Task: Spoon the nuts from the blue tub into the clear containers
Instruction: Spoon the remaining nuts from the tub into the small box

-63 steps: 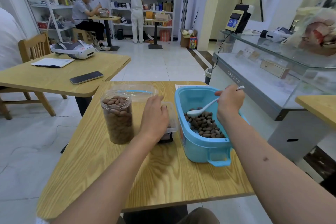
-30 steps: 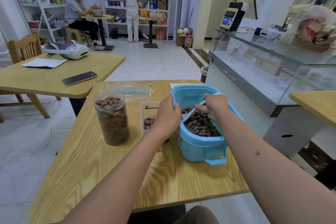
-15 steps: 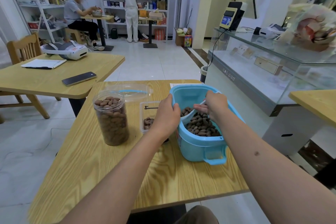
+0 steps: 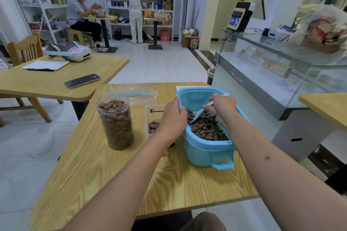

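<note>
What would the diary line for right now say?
step: scooping | right hand: holds white spoon in blue tub | left hand: grips tub rim | tall jar: full

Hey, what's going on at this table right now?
A person is moving nuts out of a blue tub. The right hand holds a white spoon down in the nuts, while the left hand grips the tub's rim. A tall clear jar is already full; a small clear box holds only a few.
</note>
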